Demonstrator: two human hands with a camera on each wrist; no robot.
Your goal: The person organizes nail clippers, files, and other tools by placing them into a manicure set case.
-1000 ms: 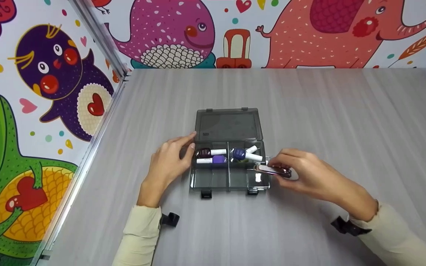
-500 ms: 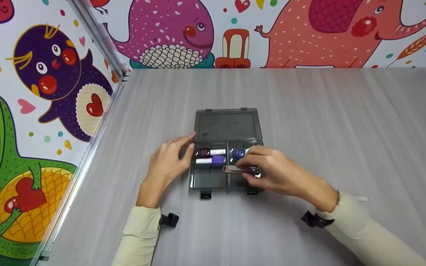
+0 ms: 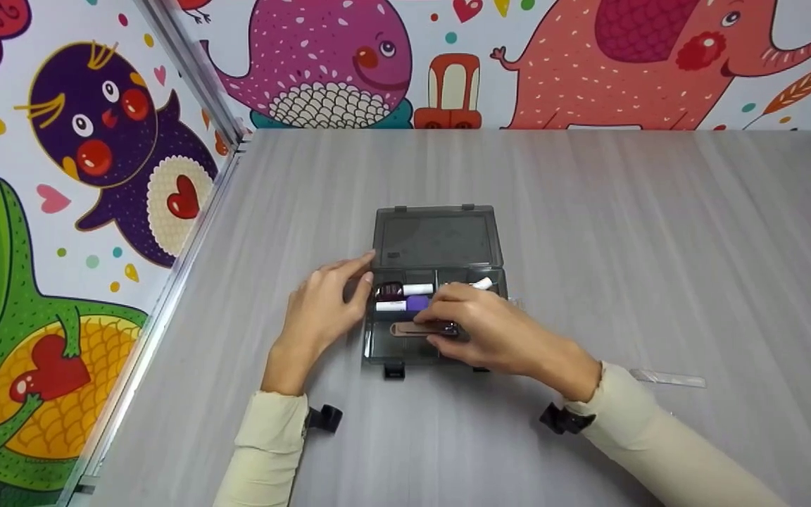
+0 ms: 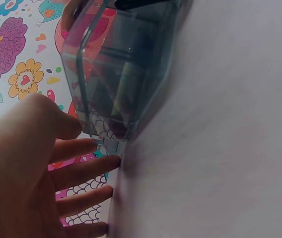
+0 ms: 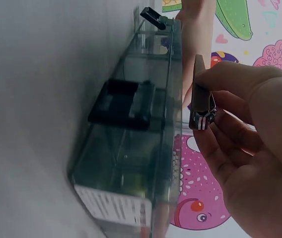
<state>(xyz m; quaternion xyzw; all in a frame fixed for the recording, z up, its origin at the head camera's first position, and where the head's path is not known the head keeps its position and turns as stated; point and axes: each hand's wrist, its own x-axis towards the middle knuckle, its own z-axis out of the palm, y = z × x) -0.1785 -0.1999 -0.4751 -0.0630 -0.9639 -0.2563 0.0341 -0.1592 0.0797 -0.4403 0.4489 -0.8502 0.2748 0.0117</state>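
Observation:
A grey see-through divided case (image 3: pixel 439 236) lies with its lid folded back. My right hand (image 3: pixel 493 327) pinches a nail clipper (image 3: pixel 409 329) between thumb and fingers over the case's front-left section; in the right wrist view the clipper (image 5: pixel 201 96) is held above the rim. At the case's left side rests my left hand (image 3: pixel 324 306), fingers extended, thumb and fingertips against the edge. A dark nail polish bottle (image 3: pixel 388 290) and a purple one (image 3: pixel 416 303) lie in the back-left section. Behind my right hand shows a white cap (image 3: pixel 481 283); the rest there is hidden.
A thin clear strip (image 3: pixel 669 379) lies on the grey table, right of the case beside my right sleeve. Black latches (image 3: pixel 393 371) stick out from the case's front edge. Patterned walls stand at the back and left.
My right hand has carried the nail clipper leftward, from the case's right edge to over the front-left section. The clear strip has come into view behind the sleeve. My left hand stays put.

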